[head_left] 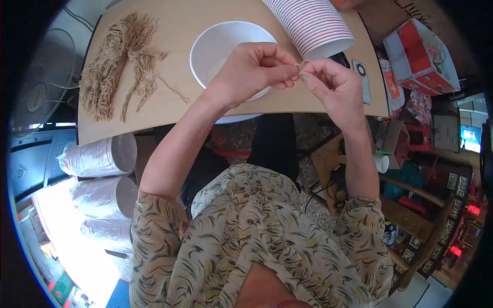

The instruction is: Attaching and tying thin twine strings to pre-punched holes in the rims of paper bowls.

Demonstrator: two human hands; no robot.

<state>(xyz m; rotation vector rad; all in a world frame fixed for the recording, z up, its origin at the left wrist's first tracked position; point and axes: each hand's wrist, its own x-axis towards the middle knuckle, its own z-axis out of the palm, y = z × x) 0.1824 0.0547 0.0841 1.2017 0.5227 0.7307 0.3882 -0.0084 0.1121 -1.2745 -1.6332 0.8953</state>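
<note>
Both of my hands are raised over the near edge of the table, their fingertips almost meeting. A short piece of tan string (304,64) shows as a small loop between them. My left hand (245,72) is closed, thumb and forefinger pinching one part of it. Thumb and fingers of my right hand (336,86) pinch the other part. Behind and partly under the left hand stands a wide white tub (201,51); its inside is partly hidden. A tangled bundle of tan string (108,69) lies at the table's left, one strand trailing toward the tub.
A stack of white tubs with red rims (313,25) lies tilted at the table's (169,110) far right. Beside it rests a flat pale device with a dark ring (361,71). An open red-and-white carton (418,56) stands further right. Plastic-wrapped tub stacks (97,156) lie at the left below the table.
</note>
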